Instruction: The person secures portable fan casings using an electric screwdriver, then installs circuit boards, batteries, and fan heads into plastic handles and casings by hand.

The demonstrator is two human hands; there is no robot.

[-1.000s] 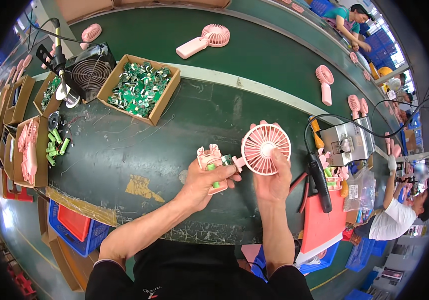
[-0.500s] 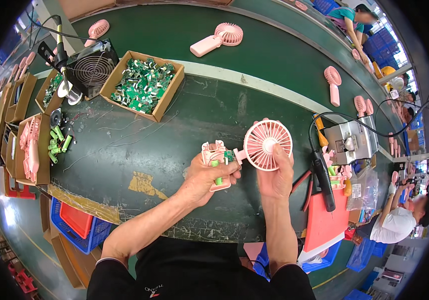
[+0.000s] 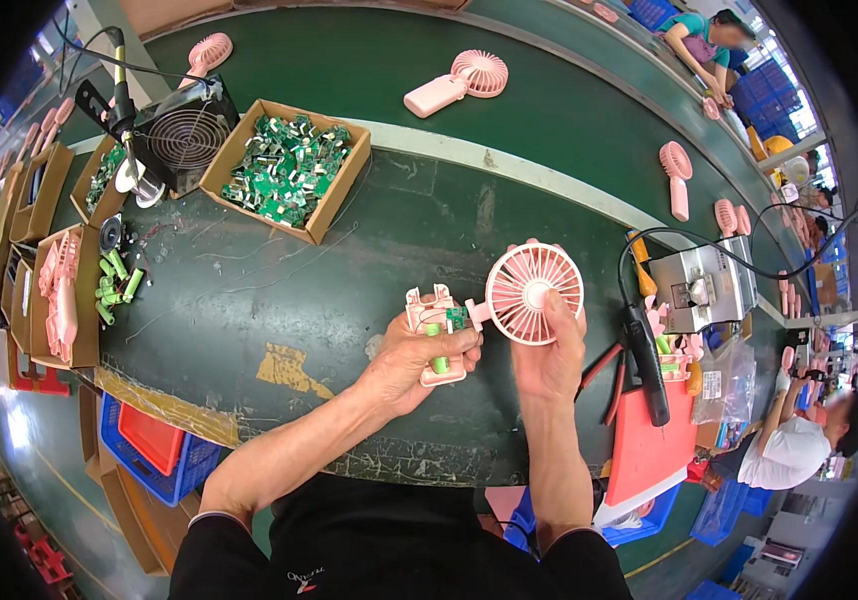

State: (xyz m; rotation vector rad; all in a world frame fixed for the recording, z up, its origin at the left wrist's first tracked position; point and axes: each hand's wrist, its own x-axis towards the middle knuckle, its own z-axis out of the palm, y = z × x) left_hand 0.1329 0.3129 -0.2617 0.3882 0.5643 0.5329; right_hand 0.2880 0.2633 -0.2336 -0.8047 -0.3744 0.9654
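Observation:
A pink handheld fan, its handle opened up, is held between both hands above the bench. My right hand (image 3: 549, 368) grips its round grille head (image 3: 527, 285), thumb on the front and the other fingers mostly hidden behind. Closed round the handle shell (image 3: 442, 296) is my left hand (image 3: 404, 365), its thumb lying across a green cylindrical battery (image 3: 439, 363). A small green circuit board (image 3: 457, 318) sits at the end of the shell near the fan's neck. Thin wires show inside the shell.
On the bench stand a carton of circuit boards (image 3: 355, 178), loose green batteries (image 3: 109, 290), a soldering iron (image 3: 123, 105) and a fume fan (image 3: 187, 138). To the right are a black-handled tool (image 3: 646, 365), red-handled pliers (image 3: 601, 382) and a metal device (image 3: 699, 285). Pink fans (image 3: 479, 73) lie on the belt beyond.
The pink fans on the belt have shifted to the right. My hands and the fan they hold have barely moved.

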